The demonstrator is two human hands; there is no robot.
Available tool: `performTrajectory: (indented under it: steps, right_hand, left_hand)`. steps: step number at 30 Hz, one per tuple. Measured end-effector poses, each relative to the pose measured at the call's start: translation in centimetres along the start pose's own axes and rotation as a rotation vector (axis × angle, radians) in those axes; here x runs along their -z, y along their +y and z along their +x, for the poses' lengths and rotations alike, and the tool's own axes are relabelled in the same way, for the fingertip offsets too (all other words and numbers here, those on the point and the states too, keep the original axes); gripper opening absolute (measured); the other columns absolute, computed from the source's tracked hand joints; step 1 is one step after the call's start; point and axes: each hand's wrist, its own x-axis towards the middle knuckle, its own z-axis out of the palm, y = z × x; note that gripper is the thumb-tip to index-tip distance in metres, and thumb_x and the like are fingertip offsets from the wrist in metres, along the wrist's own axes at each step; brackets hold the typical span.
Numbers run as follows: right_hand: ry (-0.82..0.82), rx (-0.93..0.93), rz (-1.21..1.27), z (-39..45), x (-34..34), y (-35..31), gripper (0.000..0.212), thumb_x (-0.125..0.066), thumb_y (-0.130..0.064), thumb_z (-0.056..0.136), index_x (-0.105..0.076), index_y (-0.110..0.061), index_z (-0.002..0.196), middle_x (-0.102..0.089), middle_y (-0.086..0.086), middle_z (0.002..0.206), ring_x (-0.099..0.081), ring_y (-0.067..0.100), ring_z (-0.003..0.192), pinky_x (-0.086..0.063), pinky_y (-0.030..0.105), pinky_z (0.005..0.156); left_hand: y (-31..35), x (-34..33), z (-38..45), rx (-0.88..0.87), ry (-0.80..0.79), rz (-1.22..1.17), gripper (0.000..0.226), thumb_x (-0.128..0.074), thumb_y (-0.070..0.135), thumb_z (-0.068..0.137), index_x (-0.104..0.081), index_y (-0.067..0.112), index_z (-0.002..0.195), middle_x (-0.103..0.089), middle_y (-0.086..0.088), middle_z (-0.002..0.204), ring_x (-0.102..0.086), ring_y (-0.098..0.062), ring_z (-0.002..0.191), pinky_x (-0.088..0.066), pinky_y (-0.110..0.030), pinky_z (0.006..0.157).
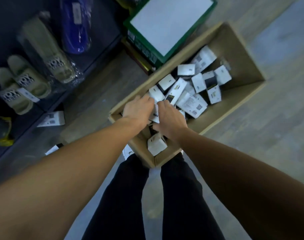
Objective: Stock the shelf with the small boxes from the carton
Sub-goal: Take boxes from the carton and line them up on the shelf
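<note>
Both hands, left [138, 109] and right [170, 118], reach into open brown cardboard carton [237, 49], fingers curled on small white boxes [191, 101], grip unclear.

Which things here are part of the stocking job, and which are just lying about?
Job: carton; small boxes in it; shelf; left hand and right hand, both in the carton.

Lying about: green box; bagged slippers; blue slippers.

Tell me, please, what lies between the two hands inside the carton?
In the head view, a small white box sits between the left hand and the right hand, in the carton.
</note>
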Motion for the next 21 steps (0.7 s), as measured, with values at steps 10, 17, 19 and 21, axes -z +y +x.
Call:
performTrajectory:
  steps: [10,17,19,21]
  right_hand:
    - [0.231,0.085,-0.097,-8.9,21.1,-6.3,0.050,-0.070,-0.031,0.077,-0.045,-0.013,0.116,-0.047,0.005,0.116,-0.052,0.024,0.103,-0.040,0.034,0.066]
    - [0.454,0.141,-0.162,-14.2,34.6,-13.6,0.050,-0.071,-0.035,0.076,-0.046,-0.016,0.115,-0.047,0.003,0.116,-0.050,0.023,0.105,-0.040,0.033,0.067]
    - [0.519,0.181,-0.173,-15.5,37.7,-15.6,0.048,-0.071,-0.034,0.075,-0.046,-0.017,0.113,-0.047,0.002,0.114,-0.050,0.023,0.104,-0.038,0.032,0.067]
    - [0.565,0.217,-0.185,-16.5,40.5,-17.5,0.046,-0.070,-0.034,0.076,-0.046,-0.017,0.112,-0.047,0.002,0.114,-0.050,0.022,0.105,-0.036,0.031,0.067]
  left_hand:
    - [2.1,20.5,-10.2,-0.040,0.273,0.001,0.044,-0.065,0.009,0.085,-0.046,0.017,0.124,-0.046,-0.001,0.125,-0.048,-0.025,0.112,-0.051,-0.038,0.079]
    - [1.1,34.9,-17.9,-0.057,0.535,0.070,0.038,-0.061,0.008,0.085,-0.048,0.017,0.120,-0.049,-0.002,0.122,-0.051,-0.026,0.110,-0.048,-0.037,0.070]
    - [0.7,38.5,-20.1,-0.063,0.583,0.094,0.033,-0.060,0.009,0.085,-0.048,0.016,0.116,-0.049,-0.003,0.120,-0.051,-0.026,0.110,-0.042,-0.035,0.067]
    - [0.1,41.5,-22.0,-0.056,0.629,0.102,0.031,-0.061,0.013,0.086,-0.048,0.016,0.113,-0.048,-0.002,0.118,-0.051,-0.026,0.110,-0.040,-0.034,0.067]
